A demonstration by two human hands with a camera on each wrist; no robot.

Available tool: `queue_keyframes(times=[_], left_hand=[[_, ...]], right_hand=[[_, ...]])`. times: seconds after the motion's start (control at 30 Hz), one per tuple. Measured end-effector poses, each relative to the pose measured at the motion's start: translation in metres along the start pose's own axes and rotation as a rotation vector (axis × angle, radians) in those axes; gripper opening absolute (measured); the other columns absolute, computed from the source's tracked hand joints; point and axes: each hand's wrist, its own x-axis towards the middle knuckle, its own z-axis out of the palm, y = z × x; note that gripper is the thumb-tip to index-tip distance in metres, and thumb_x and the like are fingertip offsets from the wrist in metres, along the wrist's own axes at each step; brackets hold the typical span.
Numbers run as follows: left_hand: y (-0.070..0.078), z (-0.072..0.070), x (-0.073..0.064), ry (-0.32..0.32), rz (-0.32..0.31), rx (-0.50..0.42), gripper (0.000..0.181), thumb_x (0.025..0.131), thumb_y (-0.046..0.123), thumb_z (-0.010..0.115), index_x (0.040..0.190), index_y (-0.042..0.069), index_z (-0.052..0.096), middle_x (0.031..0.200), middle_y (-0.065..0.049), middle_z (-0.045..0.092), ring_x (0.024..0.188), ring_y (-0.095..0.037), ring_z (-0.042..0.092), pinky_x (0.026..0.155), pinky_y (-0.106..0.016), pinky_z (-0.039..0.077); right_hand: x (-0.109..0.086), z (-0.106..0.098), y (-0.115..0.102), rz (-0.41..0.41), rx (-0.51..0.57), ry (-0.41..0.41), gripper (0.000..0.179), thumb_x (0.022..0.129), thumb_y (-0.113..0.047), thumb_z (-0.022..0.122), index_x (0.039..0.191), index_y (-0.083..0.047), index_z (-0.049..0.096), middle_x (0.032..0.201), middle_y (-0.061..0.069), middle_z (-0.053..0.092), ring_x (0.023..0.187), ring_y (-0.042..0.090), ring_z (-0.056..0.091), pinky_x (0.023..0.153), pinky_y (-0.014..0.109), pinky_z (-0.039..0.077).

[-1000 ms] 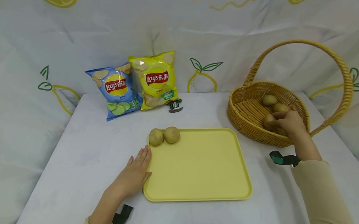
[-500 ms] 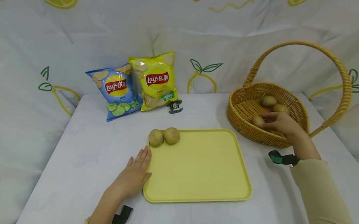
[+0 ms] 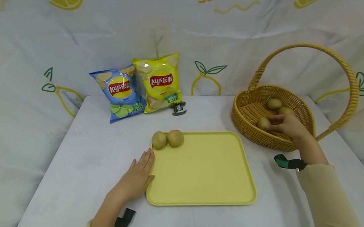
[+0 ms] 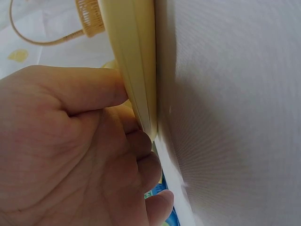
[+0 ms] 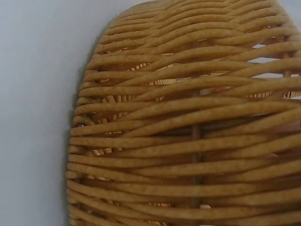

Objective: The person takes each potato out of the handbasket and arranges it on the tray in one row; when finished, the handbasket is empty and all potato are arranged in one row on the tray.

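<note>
My right hand [image 3: 292,127] reaches into a wicker basket [image 3: 248,130], thumb and fingers pinching a potato [image 3: 262,122]. Two more potatoes lie behind it in the basket, one farther back [image 3: 274,104] and one partly hidden by the hand [image 3: 286,111]. In the right wrist view the basket's woven wall [image 5: 188,141] hides most of that hand. My left hand [image 3: 135,178] lies at the left edge of a yellow tray [image 3: 202,169], fingers extended. In the left wrist view its thumb and fingertips touch the tray's rim [image 4: 134,61]. Two potatoes [image 3: 159,140] sit side by side at the tray's back left corner.
Behind the tray, a blue chip bag [image 3: 119,95] and a yellow chip bag [image 3: 160,82] lean against the printed cloth backdrop. A small black packet [image 3: 178,108] lies by the yellow bag. The basket's tall handle [image 3: 303,45] arches over the right side.
Inside the basket, the right hand has shifted the pinched potato left, away from the other two, then hardly moved. The left hand has stayed at the tray's edge.
</note>
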Motion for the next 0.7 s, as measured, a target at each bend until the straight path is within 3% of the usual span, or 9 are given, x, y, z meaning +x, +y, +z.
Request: queue_keyframes(times=[0.1,0.2,0.27,0.47,0.57,0.7], left_hand=[[0.001,-0.001,-0.001,-0.003,-0.005,-0.005,0.064,0.098,0.018,0.050,0.146,-0.010,0.017,0.154,-0.023,0.010,0.141,-0.037,0.011,0.108,-0.059,0.015],[0.002,-0.002,-0.002,0.001,-0.002,-0.014,0.064,0.098,0.017,0.050,0.146,-0.010,0.018,0.154,-0.024,0.011,0.141,-0.037,0.011,0.108,-0.059,0.015],[0.003,-0.002,-0.003,0.003,0.001,-0.016,0.064,0.098,0.017,0.050,0.146,-0.010,0.018,0.154,-0.024,0.011,0.141,-0.037,0.011,0.108,-0.059,0.014],[0.003,-0.001,-0.002,0.001,-0.004,-0.003,0.064,0.098,0.018,0.049,0.146,-0.009,0.018,0.154,-0.023,0.010,0.141,-0.036,0.010,0.109,-0.058,0.015],[0.002,-0.001,-0.002,0.002,-0.005,-0.006,0.063,0.098,0.018,0.049,0.146,-0.009,0.018,0.154,-0.022,0.010,0.141,-0.036,0.010,0.109,-0.058,0.015],[0.003,-0.002,-0.003,0.004,-0.005,-0.013,0.063,0.098,0.017,0.050,0.146,-0.009,0.018,0.154,-0.023,0.010,0.141,-0.036,0.010,0.109,-0.059,0.015]], right_hand=[[-0.002,0.000,0.000,-0.028,0.047,0.046,0.061,0.088,-0.022,0.068,0.131,0.015,0.045,0.114,0.018,0.062,0.083,-0.013,0.049,0.070,0.012,0.044],[-0.004,0.000,0.001,-0.028,0.095,0.085,0.063,0.086,-0.023,0.070,0.132,0.013,0.046,0.101,-0.009,0.062,0.082,-0.015,0.048,0.069,0.010,0.044],[-0.006,-0.001,0.000,-0.017,0.119,0.105,0.064,0.086,-0.025,0.071,0.133,0.011,0.046,0.098,-0.018,0.055,0.086,-0.012,0.048,0.070,0.010,0.043],[-0.009,-0.001,-0.007,0.010,0.149,0.125,0.068,0.087,-0.031,0.068,0.137,0.007,0.042,0.121,0.001,0.047,0.106,0.008,0.045,0.073,0.009,0.041],[-0.010,0.000,-0.012,0.013,0.183,0.140,0.068,0.087,-0.031,0.068,0.138,0.007,0.042,0.113,-0.010,0.051,0.110,0.012,0.044,0.074,0.008,0.042],[-0.012,0.000,-0.021,0.008,0.240,0.155,0.068,0.087,-0.028,0.069,0.139,0.006,0.041,0.102,-0.024,0.050,0.104,0.003,0.045,0.074,0.008,0.043]])
